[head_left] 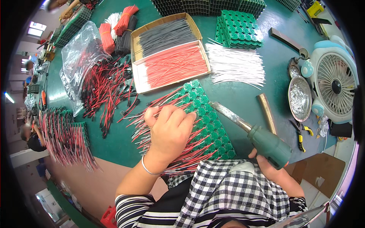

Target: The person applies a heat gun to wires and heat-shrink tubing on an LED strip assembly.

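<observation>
A panel of small round green circuit boards (217,131) lies on the table before me, with red and white wires (195,152) fanning off its left side. Over these wires, my left hand (170,129) is curled closed at the panel's edge. Its fingertips are hidden, so what they grip does not show. My right hand (266,164) is wrapped round the green handle of a soldering iron (268,146). The iron's long metal tip points up and left, ending close to the panel's right edge; whether it touches cannot be told.
A cardboard box (134,72) holds black and red wires. Beside it lie white wires (236,64) and stacked green panels (241,30). A metal bar (267,112), a metal dish (299,98), cutters (300,138) and a fan (334,83) stand right. Wired panels (64,136) lie left.
</observation>
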Available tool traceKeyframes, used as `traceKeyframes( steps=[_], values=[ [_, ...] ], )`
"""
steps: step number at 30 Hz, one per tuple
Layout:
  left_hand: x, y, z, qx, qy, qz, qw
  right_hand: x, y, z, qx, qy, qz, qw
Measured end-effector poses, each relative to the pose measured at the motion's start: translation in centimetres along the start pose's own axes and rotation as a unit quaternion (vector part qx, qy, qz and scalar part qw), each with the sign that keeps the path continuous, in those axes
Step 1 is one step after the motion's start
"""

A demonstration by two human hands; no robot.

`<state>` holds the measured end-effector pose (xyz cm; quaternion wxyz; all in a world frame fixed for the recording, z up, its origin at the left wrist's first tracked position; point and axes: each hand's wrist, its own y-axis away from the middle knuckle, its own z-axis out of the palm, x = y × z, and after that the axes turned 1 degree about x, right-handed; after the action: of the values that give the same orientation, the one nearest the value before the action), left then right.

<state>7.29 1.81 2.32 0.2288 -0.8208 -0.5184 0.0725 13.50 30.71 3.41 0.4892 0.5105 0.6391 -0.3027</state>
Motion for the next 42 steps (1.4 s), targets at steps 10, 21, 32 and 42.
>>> traceKeyframes(
  steps=[10,21,32,42],
  values=[
    [1.1,1.0,-0.4,-0.029,0.018,-0.002,0.999,0.6,1.6,-0.5,-0.014,0.028,0.060,0.998],
    [1.3,1.1,-0.1,-0.033,0.013,0.010,0.999,0.5,1.6,-0.5,-0.057,0.055,0.084,0.993],
    [1.4,1.0,0.0,-0.023,0.019,-0.004,1.000,0.6,1.1,-0.4,-0.067,0.055,0.051,0.995],
    [1.5,1.1,0.0,-0.028,0.013,-0.004,0.999,0.7,0.7,-0.4,-0.026,0.029,-0.071,0.997]
  ],
)
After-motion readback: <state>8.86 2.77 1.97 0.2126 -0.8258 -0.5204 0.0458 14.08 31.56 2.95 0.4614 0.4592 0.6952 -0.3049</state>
